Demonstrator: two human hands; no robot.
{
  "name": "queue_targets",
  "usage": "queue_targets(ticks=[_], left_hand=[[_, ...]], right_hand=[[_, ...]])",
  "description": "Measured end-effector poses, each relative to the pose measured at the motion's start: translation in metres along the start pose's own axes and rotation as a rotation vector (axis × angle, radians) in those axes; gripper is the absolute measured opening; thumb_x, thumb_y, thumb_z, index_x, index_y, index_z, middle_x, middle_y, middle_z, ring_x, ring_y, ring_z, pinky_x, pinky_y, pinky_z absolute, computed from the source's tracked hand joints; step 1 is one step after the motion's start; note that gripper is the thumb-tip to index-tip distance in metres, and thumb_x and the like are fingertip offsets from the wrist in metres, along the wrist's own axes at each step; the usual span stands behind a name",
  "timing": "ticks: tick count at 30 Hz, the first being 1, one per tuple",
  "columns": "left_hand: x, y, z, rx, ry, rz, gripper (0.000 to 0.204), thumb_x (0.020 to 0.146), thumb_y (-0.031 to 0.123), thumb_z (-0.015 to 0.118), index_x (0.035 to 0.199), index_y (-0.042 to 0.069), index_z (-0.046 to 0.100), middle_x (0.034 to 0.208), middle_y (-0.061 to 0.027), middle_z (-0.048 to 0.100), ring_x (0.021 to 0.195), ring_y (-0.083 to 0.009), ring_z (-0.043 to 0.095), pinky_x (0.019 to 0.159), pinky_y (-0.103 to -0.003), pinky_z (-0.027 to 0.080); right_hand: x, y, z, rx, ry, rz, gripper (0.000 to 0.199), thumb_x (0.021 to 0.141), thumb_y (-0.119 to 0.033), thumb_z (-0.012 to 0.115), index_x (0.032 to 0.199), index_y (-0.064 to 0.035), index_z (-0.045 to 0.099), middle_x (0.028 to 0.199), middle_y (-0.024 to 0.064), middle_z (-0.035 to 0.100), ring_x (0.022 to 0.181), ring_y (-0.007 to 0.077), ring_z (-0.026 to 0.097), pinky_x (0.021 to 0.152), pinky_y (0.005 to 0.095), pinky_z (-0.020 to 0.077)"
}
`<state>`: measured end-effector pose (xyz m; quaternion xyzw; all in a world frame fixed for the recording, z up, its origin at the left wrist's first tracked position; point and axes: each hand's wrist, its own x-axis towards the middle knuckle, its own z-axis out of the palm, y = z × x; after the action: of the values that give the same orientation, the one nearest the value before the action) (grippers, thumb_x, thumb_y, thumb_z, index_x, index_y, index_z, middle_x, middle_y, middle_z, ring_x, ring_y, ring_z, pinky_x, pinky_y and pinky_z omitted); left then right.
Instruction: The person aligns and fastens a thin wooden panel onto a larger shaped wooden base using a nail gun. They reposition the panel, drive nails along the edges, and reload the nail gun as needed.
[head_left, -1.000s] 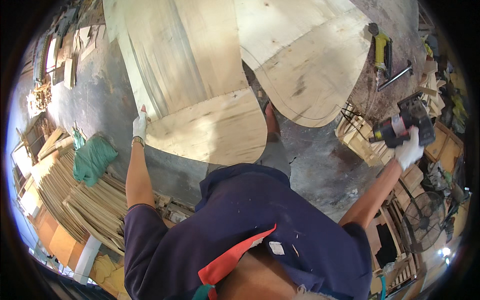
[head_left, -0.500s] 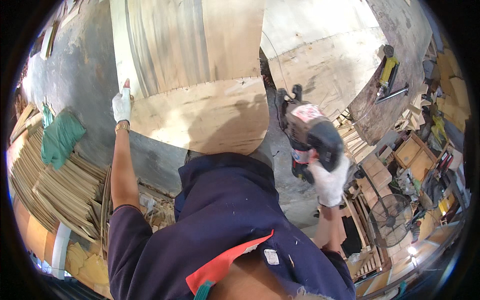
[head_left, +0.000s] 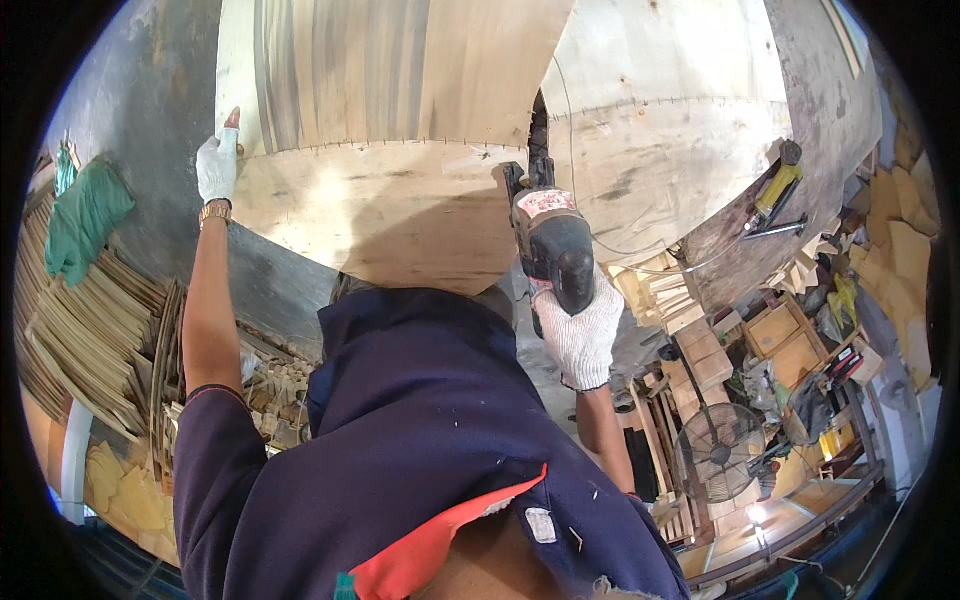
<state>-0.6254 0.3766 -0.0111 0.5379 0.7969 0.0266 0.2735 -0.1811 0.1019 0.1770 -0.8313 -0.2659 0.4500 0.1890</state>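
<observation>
Curved plywood panel (head_left: 390, 215) stood in front of the worker, a row of staples already along its upper seam. Left hand (head_left: 217, 165), white-gloved, lay flat on the panel's left edge, fingers together, forefinger pointing up. Right hand (head_left: 580, 335) was wrapped tight around the grip of a black nail gun (head_left: 548, 240), nose at the panel's right edge. Lower edges looked unfastened yet. Second panel (head_left: 665, 150) just beside; fan (head_left: 722, 452) below.

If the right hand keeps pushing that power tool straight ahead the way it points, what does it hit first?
Most likely the right edge of the curved plywood panel: the right hand aims the nail gun up at it. Depth is unclear; the nose may slip into the dark gap beside it.
</observation>
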Motion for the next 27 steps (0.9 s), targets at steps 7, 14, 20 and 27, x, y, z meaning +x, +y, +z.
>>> queue_targets(ticks=[7,14,20,27], left_hand=[[0.006,-0.007,0.001,0.044,-0.011,-0.003,0.088,0.083,0.083,0.059,0.075,-0.004,0.07,0.064,-0.0122,0.061,0.064,-0.0224,0.058,0.066,-0.036,0.047],[0.007,-0.011,0.005,0.007,0.012,0.017,0.09,0.083,0.084,0.058,0.075,-0.004,0.069,0.063,-0.01,0.061,0.064,-0.022,0.059,0.065,-0.037,0.048],[0.007,-0.009,0.003,0.021,-0.04,-0.052,0.09,0.083,0.084,0.057,0.074,-0.005,0.069,0.064,-0.0111,0.061,0.066,-0.023,0.06,0.067,-0.037,0.048],[0.006,-0.007,0.002,0.022,-0.026,-0.042,0.089,0.083,0.083,0.058,0.075,-0.005,0.069,0.065,-0.0122,0.062,0.067,-0.0229,0.06,0.069,-0.037,0.048]], right_hand=[[0.004,-0.012,-0.002,-0.037,-0.032,0.048,0.031,0.076,-0.01,0.072,0.104,0.0027,0.067,0.088,0.0188,0.074,0.082,0.03,0.076,0.075,0.0365,0.0577],[0.004,-0.019,0.0,-0.032,-0.031,0.017,0.028,0.076,-0.01,0.072,0.101,0.0026,0.068,0.086,0.0181,0.074,0.078,0.0298,0.075,0.074,0.0359,0.0577],[0.006,-0.017,-0.001,-0.075,-0.046,-0.046,0.03,0.075,-0.012,0.073,0.1,0.003,0.068,0.083,0.0185,0.073,0.074,0.0296,0.074,0.072,0.0366,0.0573],[0.008,-0.017,0.002,-0.051,-0.048,-0.006,0.031,0.074,-0.013,0.073,0.1,0.0037,0.067,0.081,0.0191,0.073,0.073,0.0298,0.074,0.071,0.0367,0.0573]])
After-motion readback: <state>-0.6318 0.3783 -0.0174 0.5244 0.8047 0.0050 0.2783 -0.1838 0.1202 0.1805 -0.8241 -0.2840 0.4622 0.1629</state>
